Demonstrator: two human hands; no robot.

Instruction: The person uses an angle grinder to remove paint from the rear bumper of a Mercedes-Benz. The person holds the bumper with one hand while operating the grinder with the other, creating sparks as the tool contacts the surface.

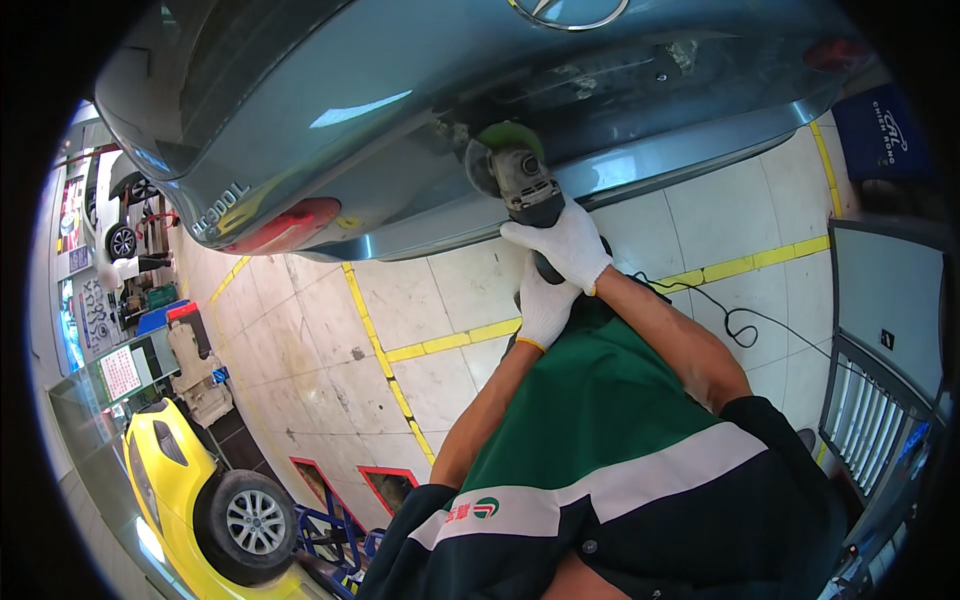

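An angle grinder (530, 190) with a dark body is held in both my gloved hands. My right hand (568, 242), in a white knit glove, is closed round the body just behind its head. Lower down, my left hand (546, 303), also gloved, grips the rear part, which is largely hidden by the fingers. The round disc (512, 138), greenish at its upper edge, is up against the rear panel of a blue-grey car (400, 140). I cannot tell whether it touches. Scuffed, bare-looking patches (684, 57) mark the panel around and right of the disc.
A red tail light (290, 226) sits left of the grinder, above the bumper (665, 165). A black cable (740, 328) trails over the tiled floor toward a grey cabinet (885, 305) at right. A blue box (885, 130) stands behind it. A yellow car (170, 460) is at lower left.
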